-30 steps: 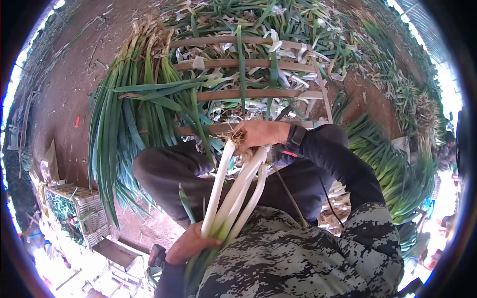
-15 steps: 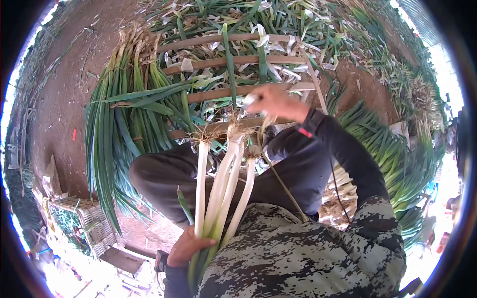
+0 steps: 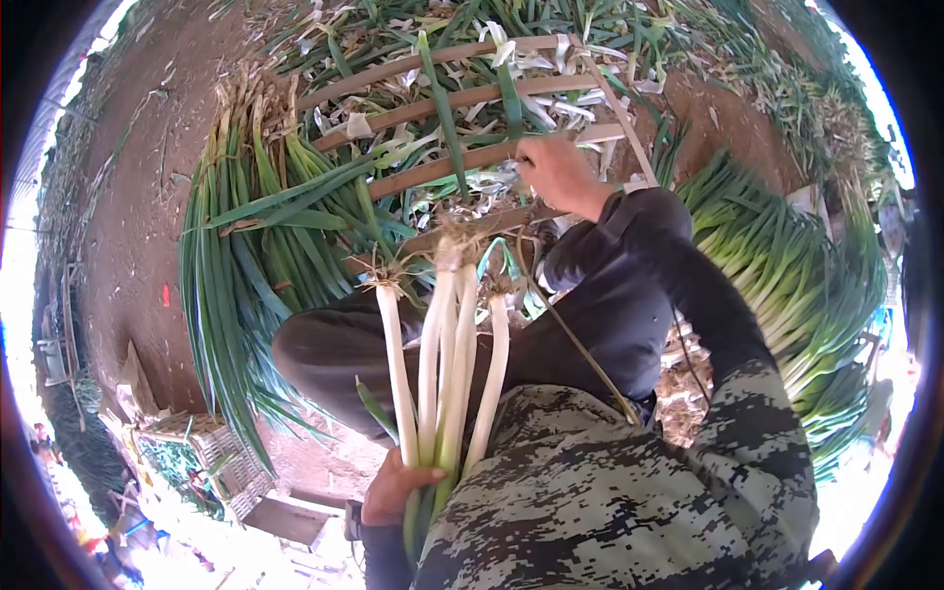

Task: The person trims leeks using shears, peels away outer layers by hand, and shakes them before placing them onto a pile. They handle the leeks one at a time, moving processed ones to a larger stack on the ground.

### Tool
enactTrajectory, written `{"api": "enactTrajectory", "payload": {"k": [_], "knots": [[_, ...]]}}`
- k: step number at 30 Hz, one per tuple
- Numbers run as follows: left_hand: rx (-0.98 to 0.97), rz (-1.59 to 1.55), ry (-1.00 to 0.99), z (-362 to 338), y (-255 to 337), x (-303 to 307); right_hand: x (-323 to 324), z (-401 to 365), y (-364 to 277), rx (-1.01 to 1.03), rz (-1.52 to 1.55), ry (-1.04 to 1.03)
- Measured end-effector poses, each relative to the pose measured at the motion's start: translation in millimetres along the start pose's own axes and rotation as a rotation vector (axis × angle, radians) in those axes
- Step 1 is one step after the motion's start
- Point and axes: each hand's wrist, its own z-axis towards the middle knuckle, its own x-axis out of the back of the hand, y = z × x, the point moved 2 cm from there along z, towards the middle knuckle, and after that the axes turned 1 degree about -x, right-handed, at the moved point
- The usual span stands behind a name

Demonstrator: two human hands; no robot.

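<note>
My left hand point(image 3: 401, 487) is wrapped round the lower, leafy part of several green onions point(image 3: 447, 374). Their white shafts point away from me, with the hairy roots at the far end. Beyond those roots, above a slatted wooden rack, my right hand point(image 3: 563, 175) is closed with its fingers curled under. Whatever may be in those fingers is hidden. A long green leaf point(image 3: 444, 113) hangs across the slats point(image 3: 442, 105) beside it. My right hand is apart from the held green onions.
A big pile of green onions point(image 3: 256, 206) rests over the rack's left side. More lie in a long heap point(image 3: 777, 265) at right. Trimmed leaves and white peelings point(image 3: 383, 54) cover the ground beyond. A woven basket point(image 3: 228, 462) stands at lower left; my bent knees flank the rack's near side.
My right hand has moved slightly away from the held green onions, and the whitish piece at its fingers no longer shows. The left hand keeps its hold; the whole view has shifted somewhat.
</note>
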Motion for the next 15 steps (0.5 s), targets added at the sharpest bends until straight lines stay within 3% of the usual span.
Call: {"api": "enactTrajectory", "payload": {"k": [2, 4, 6, 9, 15], "knots": [[-0.012, -0.127, -0.051, -0.4, 4.1, -1.6, 15.4, 2.4, -7.9, -0.086, 0.372, -0.238], [-0.024, -0.207, -0.069, 4.8, 0.3, 1.4, -12.4, -14.6, -12.4, -0.222, 0.795, -0.457], [-0.057, -0.279, -0.099, 4.2, 1.0, -4.6, -30.2, -29.6, -31.0, -0.220, 0.800, -0.501], [-0.054, -0.329, -0.111, -1.8, 8.6, -15.8, -63.4, -37.7, -30.0, -0.550, 1.017, -0.803], [-0.007, -0.301, -0.166, 6.7, 4.7, -5.6, -84.1, -49.3, -46.0, -0.500, 1.602, -1.000]]}}
